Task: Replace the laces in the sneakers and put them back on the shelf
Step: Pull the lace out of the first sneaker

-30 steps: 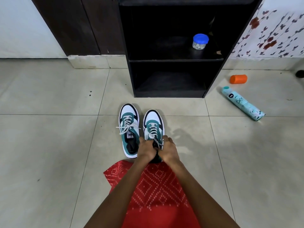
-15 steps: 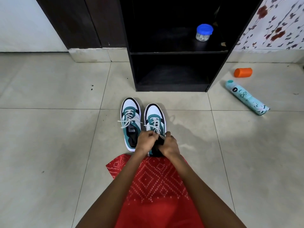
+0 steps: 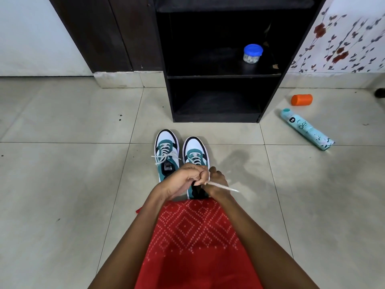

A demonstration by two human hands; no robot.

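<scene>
The black shelf unit (image 3: 218, 76) stands open ahead, with its lowest bay free. Neither sneaker is on it yet. Both stand side by side on the floor tiles (image 3: 62, 184) just in front of it, toes toward the shelf.

The left-hand sneaker (image 3: 166, 151) is fully laced and finished with a bow. The right-hand sneaker (image 3: 195, 152) is laced up to the tongue, and both hands are working at its collar.

Change noted: half a second ago both hands sat low and close together on the tongue, with only a short piece of lace showing between them. Now the left hand (image 3: 187, 178) is raised and rolled over into a fist, fingers curled tight round the lace (image 3: 223, 187). The free end of the lace is drawn out taut to the right, across the right wrist.

The right hand (image 3: 217, 180) lies beside and partly behind the left. Its fingers point down toward the shoe and are hidden, so I cannot tell whether it pinches anything.

Assessment: the slack is being pulled through the last eyelets, or a knot is being started. Lacing of the second shoe is near its end. Tying off and shelving both shoes remain.

Also present are a spray can (image 3: 306, 129) and an orange cap (image 3: 301, 99) on the floor at right, and a blue-lidded jar (image 3: 252, 54) on the middle shelf.
</scene>
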